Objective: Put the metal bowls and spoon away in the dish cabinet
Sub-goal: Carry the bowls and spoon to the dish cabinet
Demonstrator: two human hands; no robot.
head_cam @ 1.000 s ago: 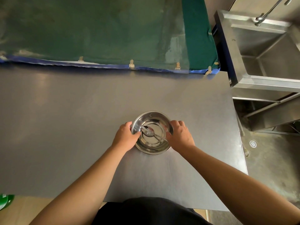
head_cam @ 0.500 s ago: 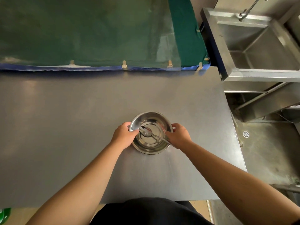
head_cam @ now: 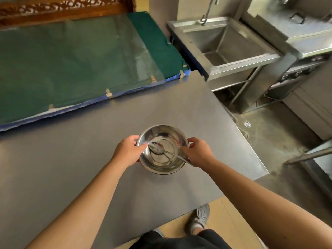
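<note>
head | my left hand (head_cam: 128, 150) and right hand (head_cam: 198, 151) clasp the metal bowls (head_cam: 162, 149) by the rim above the desk (head_cam: 71, 150) | spoon (head_cam: 161, 150) lies inside | stowing not yet done; dish cabinet not in view

No readable text, label, brand, number or sign is showing anywhere in the view. The carved wooden board (head_cam: 62, 8) in the upper left of the frame is displaying only an ornamental pattern, not letters. The steel units in the upper right are appearing too blurred for any marking to be made out.
</note>
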